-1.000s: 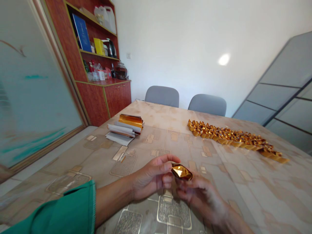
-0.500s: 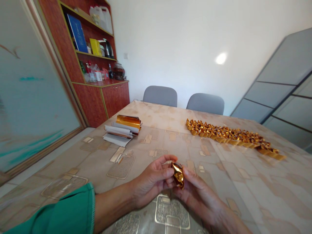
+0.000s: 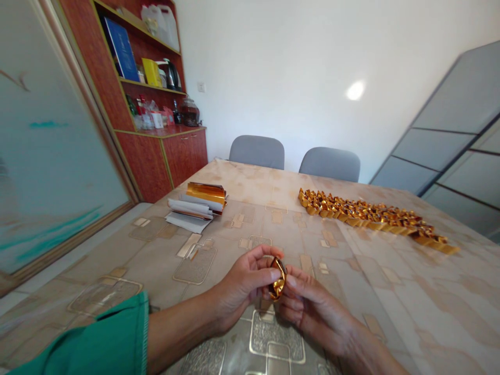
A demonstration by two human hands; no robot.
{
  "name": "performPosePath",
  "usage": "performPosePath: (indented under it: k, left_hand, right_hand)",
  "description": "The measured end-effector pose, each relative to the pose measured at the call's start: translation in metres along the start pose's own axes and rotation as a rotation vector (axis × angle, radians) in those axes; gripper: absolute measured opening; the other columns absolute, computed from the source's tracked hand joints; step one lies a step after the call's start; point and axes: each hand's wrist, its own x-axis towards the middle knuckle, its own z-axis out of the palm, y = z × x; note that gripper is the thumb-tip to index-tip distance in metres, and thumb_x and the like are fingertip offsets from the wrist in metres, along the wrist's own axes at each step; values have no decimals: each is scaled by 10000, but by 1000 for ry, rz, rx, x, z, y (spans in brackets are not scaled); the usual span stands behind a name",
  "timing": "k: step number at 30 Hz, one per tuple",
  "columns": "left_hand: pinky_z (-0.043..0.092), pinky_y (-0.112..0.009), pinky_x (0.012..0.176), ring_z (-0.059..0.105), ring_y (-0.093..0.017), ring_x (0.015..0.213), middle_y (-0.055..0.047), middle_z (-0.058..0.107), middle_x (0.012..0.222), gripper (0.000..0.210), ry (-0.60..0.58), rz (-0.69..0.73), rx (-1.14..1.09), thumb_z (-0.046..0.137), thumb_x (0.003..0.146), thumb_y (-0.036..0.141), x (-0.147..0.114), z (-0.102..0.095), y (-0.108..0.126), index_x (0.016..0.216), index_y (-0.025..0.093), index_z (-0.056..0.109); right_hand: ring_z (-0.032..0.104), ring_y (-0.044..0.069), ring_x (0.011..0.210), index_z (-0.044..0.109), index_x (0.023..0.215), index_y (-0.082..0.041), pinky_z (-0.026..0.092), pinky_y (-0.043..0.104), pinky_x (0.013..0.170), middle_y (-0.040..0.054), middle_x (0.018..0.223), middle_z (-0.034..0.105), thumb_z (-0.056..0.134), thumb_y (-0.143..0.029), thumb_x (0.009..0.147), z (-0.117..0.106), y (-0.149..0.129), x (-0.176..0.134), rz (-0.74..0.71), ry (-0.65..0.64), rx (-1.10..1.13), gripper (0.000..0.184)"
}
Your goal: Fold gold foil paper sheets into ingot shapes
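Head view | I see gold foil-paper sheets (image 3: 206,192) on the patterned tablecloth (image 3: 156,260) | left hand (image 3: 242,279) pinching a folded gold-foil piece (image 3: 278,289) over it | right hand (image 3: 312,301) grasping that piece's right side | rows of folded foil shapes (image 3: 363,213) beyond, right.

Two grey chairs (image 3: 257,152) (image 3: 330,163), reddish cabinet (image 3: 185,156), black kettle (image 3: 171,75), white wall (image 3: 281,67)

the head view looks forward and down across the table (image 3: 250,190).
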Motion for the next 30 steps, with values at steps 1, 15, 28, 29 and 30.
performPosePath:
  k: [1,15,28,29,30]
  left_hand:
    - [401,-217,625,583,-101,707,-4,629,849,415,9,-3,12,825,720,261,0,0,0,1056,178,595]
    - [365,-221,572,510,-88,640,-9,603,885,368,0,-86,100,707,825,332,-1,-1,6,1162,225,605]
    - [370,-217,620,474,-62,617,-4,606,883,444,-19,-66,53,746,786,289,1,-2,5,1197,196,605]
    - [360,-216,608,477,-64,618,-3,609,888,431,9,-63,72,747,777,279,0,-1,4,1176,196,607]
    - [353,-216,600,490,-71,626,-4,612,889,408,34,-61,86,745,767,269,0,0,4,1146,198,611]
  right_hand:
    - [314,25,517,698,941,-124,250,159,486,-46,677,524,852,-204,742,-1,0,0,10,-15,8,264]
    - [316,45,537,696,842,-119,304,166,521,-56,643,459,848,-210,728,-2,-3,2,19,2,38,211]
    - [265,56,524,676,718,-131,293,173,511,-72,583,402,853,-228,710,0,-4,0,-11,1,68,202]
    - [273,56,526,686,741,-132,297,175,517,-70,587,410,852,-228,714,0,-3,0,-10,5,55,193]
    - [285,56,530,698,776,-134,302,178,525,-67,598,427,852,-229,715,1,-2,0,-7,8,37,191]
